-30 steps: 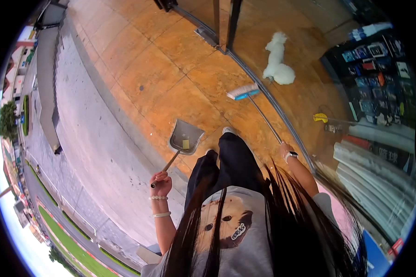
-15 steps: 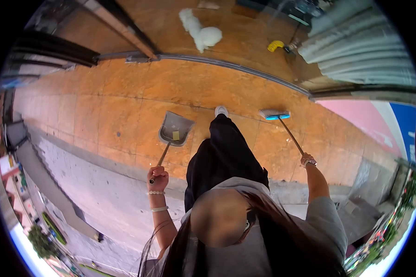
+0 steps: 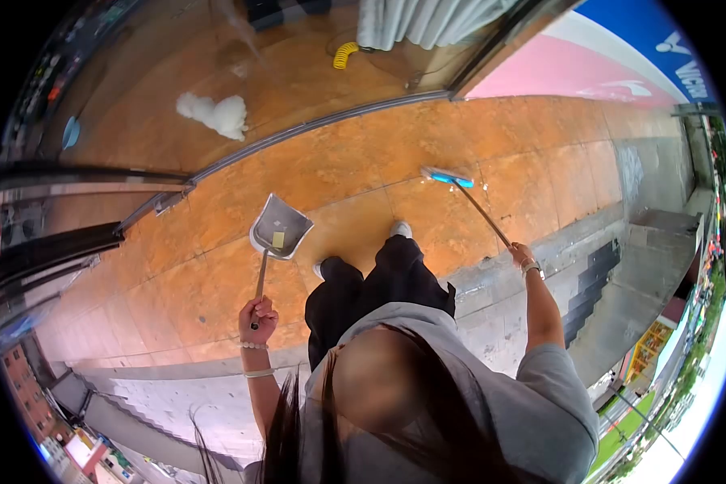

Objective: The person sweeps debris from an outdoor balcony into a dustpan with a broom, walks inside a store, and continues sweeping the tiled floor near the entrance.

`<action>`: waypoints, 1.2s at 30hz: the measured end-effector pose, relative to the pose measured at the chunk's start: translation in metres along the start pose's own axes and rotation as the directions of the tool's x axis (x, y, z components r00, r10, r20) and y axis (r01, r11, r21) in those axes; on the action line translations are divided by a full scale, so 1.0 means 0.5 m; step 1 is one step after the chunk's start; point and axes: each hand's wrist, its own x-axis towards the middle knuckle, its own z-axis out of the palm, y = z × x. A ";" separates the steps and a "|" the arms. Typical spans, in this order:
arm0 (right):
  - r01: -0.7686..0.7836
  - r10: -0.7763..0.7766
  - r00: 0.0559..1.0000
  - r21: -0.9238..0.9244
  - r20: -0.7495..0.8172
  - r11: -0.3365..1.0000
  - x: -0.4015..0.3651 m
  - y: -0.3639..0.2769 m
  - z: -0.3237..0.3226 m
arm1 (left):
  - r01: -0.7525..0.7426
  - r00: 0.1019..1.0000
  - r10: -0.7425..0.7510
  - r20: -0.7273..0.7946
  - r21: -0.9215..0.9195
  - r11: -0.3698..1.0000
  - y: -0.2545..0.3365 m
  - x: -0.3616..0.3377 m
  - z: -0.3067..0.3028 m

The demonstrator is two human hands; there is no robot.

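Note:
My left hand is wrapped around the handle of a grey dustpan. The pan lies at floor level ahead of me on the left, its wide mouth facing away, with a small yellow patch inside it. In my right hand is the stick of a broom, fingers closed around it. The broom's blue head rests on the floor ahead and to the right, apart from the dustpan. Small white bits lie around the broom head.
Orange tiled floor runs beneath me. Along the far side is a glass front with a dark frame rail; behind it are a fluffy white dog and a yellow coiled object. Grey steps descend at right.
My view has turned right, so the glass front and dog shift left. Both my shoes now show. The broom and dustpan stay in my hands, the broom head now with white bits around it.

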 end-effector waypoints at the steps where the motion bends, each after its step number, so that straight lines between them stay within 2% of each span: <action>1: 0.030 -0.024 0.999 0.146 -0.045 0.989 0.005 0.022 0.002 | 0.014 1.000 -0.014 -0.004 0.015 1.000 -0.012 0.030 0.019; 2: 0.016 -0.009 0.999 0.162 -0.043 0.987 0.018 0.044 -0.001 | 0.042 0.999 -0.041 -0.027 0.066 0.997 -0.028 0.063 0.039; 4: -0.015 0.012 1.000 0.344 0.013 0.939 0.033 0.107 0.009 | 0.091 0.994 -0.082 -0.069 0.130 0.987 -0.057 0.124 0.064; 8: -0.046 0.051 0.999 0.451 0.001 0.891 0.032 0.199 -0.026 | 0.168 0.978 -0.136 -0.160 0.201 0.965 -0.120 0.249 0.101; 12: -0.053 0.091 0.990 0.324 -0.103 0.945 0.070 0.223 -0.043 | 0.267 0.949 -0.214 -0.231 0.230 0.936 -0.174 0.383 0.122; 13: -0.087 0.123 0.984 0.251 -0.130 0.964 0.057 0.179 -0.105 | 0.320 0.928 -0.264 -0.262 0.200 0.926 -0.156 0.407 0.175; 15: -0.130 0.178 0.975 0.310 -0.131 0.942 0.101 0.177 -0.081 | 0.339 0.927 -0.285 -0.244 0.220 0.915 -0.190 0.469 0.143; 17: -0.216 0.227 0.973 0.172 -0.047 0.961 0.134 0.135 -0.094 | 0.369 0.918 -0.317 -0.238 0.226 0.901 -0.221 0.522 0.138; 19: -0.223 0.228 0.974 0.178 -0.009 0.958 0.189 0.108 -0.065 | 0.370 0.915 -0.307 -0.261 0.240 0.898 -0.250 0.574 0.138; 20: -0.160 0.160 0.987 0.041 -0.005 0.986 0.182 0.037 -0.102 | 0.396 0.896 -0.332 -0.296 0.192 0.898 -0.219 0.589 0.187; 21: -0.062 0.062 0.998 -0.063 -0.007 0.996 0.200 0.025 -0.075 | 0.396 0.897 -0.329 -0.296 0.203 0.896 -0.236 0.607 0.185; 23: 0.176 -0.169 0.984 -0.370 0.050 0.912 0.374 0.104 0.160 | 0.410 0.882 -0.360 -0.304 0.117 0.905 -0.279 0.630 0.181; 24: 0.173 -0.165 0.985 -0.361 0.053 0.916 0.361 0.099 0.181 | 0.413 0.880 -0.360 -0.311 0.124 0.902 -0.292 0.642 0.174; 26: 0.272 -0.192 0.957 -0.446 0.217 0.853 0.299 0.039 0.210 | 0.385 0.882 -0.335 -0.332 0.098 0.917 -0.312 0.662 0.158; 27: 0.314 -0.165 0.933 -0.499 0.320 0.808 0.246 -0.022 0.156 | 0.413 0.863 -0.365 -0.349 0.073 0.908 -0.275 0.661 0.216; 29: 0.358 -0.296 0.933 -0.640 0.206 0.680 0.212 -0.020 0.280 | 0.454 0.851 -0.374 -0.369 0.159 0.877 -0.277 0.665 0.231; 30: 0.170 -0.130 0.983 -0.383 0.128 0.908 0.173 -0.033 0.299 | 0.457 0.852 -0.376 -0.363 0.166 0.874 -0.279 0.667 0.225; 31: -0.050 0.058 0.992 -0.074 0.112 0.996 0.124 -0.058 0.304 | 0.459 0.848 -0.373 -0.378 0.169 0.872 -0.281 0.666 0.220; 33: -0.214 0.186 0.969 0.178 0.164 0.960 -0.014 -0.132 0.179 | 0.469 0.840 -0.374 -0.394 0.178 0.865 -0.276 0.669 0.218; 36: -0.234 0.198 0.963 0.200 0.184 0.951 -0.128 -0.177 0.148 | 0.474 0.829 -0.373 -0.417 0.169 0.864 -0.255 0.673 0.225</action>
